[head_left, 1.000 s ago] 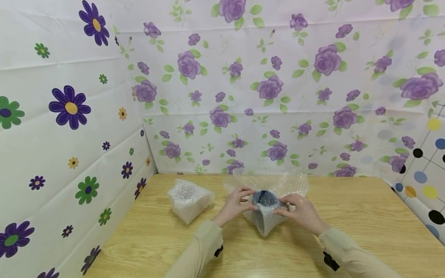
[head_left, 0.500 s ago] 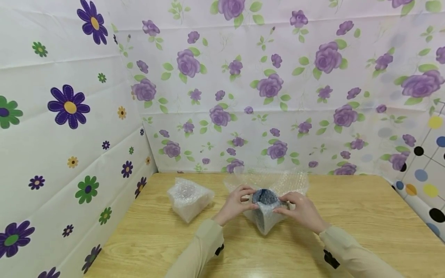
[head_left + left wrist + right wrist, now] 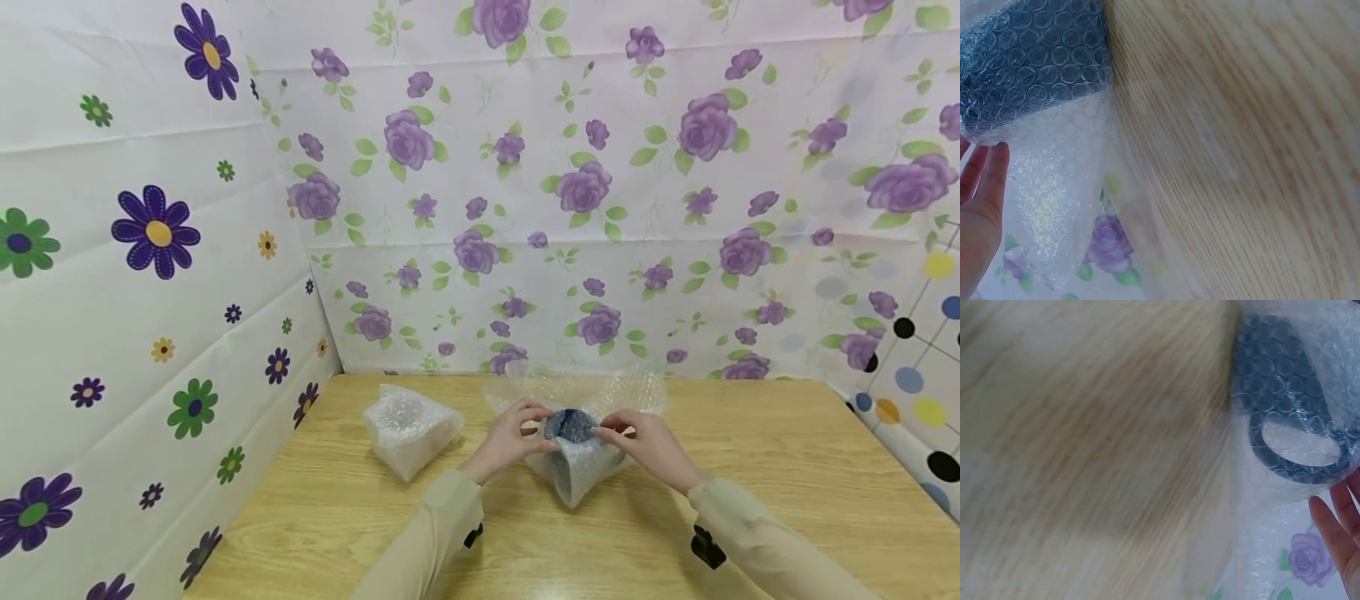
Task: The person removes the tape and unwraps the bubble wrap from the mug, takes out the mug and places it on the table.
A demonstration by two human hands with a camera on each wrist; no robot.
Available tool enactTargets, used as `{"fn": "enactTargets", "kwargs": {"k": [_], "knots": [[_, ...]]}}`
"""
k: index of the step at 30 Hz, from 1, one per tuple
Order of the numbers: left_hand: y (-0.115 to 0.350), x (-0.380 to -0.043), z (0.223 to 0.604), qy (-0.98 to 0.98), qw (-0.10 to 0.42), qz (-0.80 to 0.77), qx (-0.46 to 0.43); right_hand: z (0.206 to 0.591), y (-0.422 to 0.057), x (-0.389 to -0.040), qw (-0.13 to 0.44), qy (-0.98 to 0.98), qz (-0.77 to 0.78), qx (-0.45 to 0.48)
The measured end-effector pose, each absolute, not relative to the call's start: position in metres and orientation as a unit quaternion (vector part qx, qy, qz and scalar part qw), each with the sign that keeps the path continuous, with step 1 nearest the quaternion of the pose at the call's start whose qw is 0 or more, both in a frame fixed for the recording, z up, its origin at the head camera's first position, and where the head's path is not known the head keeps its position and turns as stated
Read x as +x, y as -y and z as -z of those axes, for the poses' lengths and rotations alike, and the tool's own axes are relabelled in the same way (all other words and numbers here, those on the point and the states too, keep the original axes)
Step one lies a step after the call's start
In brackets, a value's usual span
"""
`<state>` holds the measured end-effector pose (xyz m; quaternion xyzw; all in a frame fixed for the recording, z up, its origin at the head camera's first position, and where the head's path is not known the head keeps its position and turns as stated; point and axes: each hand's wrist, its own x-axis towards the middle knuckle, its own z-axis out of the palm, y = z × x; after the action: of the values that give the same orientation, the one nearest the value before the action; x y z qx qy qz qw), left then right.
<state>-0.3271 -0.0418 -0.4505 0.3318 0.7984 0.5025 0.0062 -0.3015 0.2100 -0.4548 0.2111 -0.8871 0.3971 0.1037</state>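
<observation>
A dark blue mug (image 3: 570,425) stands on the table, its opening facing up, with bubble wrap (image 3: 588,475) folded around it. Through the wrap, the mug's handle (image 3: 1300,475) shows in the right wrist view. On the left side of the rim, my left hand (image 3: 506,442) holds the wrap, thumb in front and fingers behind. At the right of the rim, my right hand (image 3: 651,446) pinches the wrap between thumb and fingertips. The left wrist view has the fingertips of my left hand (image 3: 985,194) against the wrapped mug.
A second bubble-wrapped bundle (image 3: 412,437) sits to the left on the wooden table (image 3: 765,467). Loose bubble wrap (image 3: 637,387) spreads behind the mug toward the flowered back cloth (image 3: 525,208). Another patterned cloth (image 3: 135,333) hangs along the left side.
My right hand has shifted slightly left and inward to the mug's rim, its fingers drawn closer together on the wrap. The left hand and the mug have hardly moved.
</observation>
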Motion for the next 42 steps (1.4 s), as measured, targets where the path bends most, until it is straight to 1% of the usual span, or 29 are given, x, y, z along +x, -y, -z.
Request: {"fn": "enactTargets", "kwargs": {"k": [5,14,20,24,29,32,37,42], "knots": [[0.040,-0.326,0.448,-0.797,0.007,-0.508,0.325,0.449,-0.206,-0.307,0.109,0.889,-0.390,0.214],[0.041,-0.306,0.424,-0.779,0.012,-0.523,0.345,0.445,-0.202,-0.312,0.112,0.877,-0.406,0.230],[0.040,-0.305,0.422,-0.777,0.013,-0.525,0.347,0.443,-0.201,-0.316,0.114,0.874,-0.405,0.242],[0.041,-0.306,0.424,-0.780,0.011,-0.523,0.343,0.445,-0.202,-0.319,0.089,0.869,-0.414,0.256],[0.041,-0.322,0.445,-0.783,0.001,-0.521,0.340,0.444,-0.202,-0.321,0.041,0.862,-0.436,0.254],[0.041,-0.329,0.454,-0.787,0.000,-0.517,0.338,0.443,-0.201,-0.321,0.031,0.861,-0.441,0.252],[0.041,-0.327,0.451,-0.787,0.005,-0.517,0.336,0.442,-0.200,-0.319,0.053,0.864,-0.428,0.261],[0.041,-0.314,0.434,-0.776,0.013,-0.529,0.344,0.442,-0.200,-0.317,0.085,0.868,-0.411,0.266]]}}
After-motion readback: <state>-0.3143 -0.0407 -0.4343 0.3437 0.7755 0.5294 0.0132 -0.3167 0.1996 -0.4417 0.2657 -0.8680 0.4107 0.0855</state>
